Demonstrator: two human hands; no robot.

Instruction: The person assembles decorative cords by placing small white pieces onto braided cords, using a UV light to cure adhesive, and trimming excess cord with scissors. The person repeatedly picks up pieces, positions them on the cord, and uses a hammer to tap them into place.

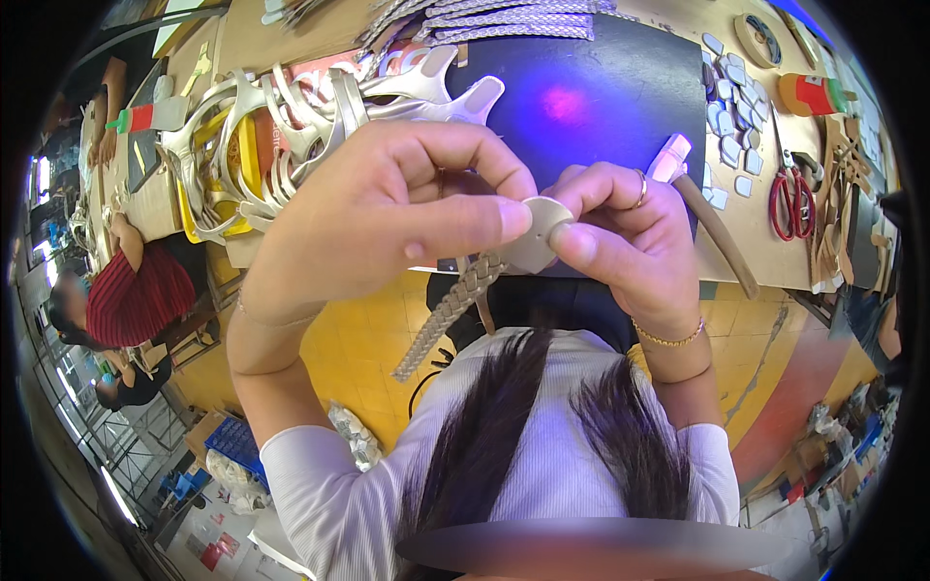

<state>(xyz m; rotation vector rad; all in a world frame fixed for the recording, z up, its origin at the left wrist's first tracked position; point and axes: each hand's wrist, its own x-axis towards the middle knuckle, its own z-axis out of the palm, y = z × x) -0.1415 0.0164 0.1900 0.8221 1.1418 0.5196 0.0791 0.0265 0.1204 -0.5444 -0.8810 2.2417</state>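
Note:
In front of my chest, above the near table edge, my two hands hold a small pale rounded tab (539,247) between them. My left hand (378,213) pinches its upper left edge between thumb and bent forefinger. On the other side, the thumb and fingers of my right hand (630,228) grip its right edge. A flat braided strap (446,315) in beige-grey slants down from just below the tab toward my lap. How strap and tab join is partly hidden by my left fingers.
A black mat (610,107) lies ahead, with a brown-handled hammer (715,232) at its right. Beyond are small grey pieces (736,111), red-handled scissors (794,203) and a bottle (814,95). Pale strappy shoe parts (334,111) lie left; braided straps (518,19) lie behind. Another person (140,290) sits left.

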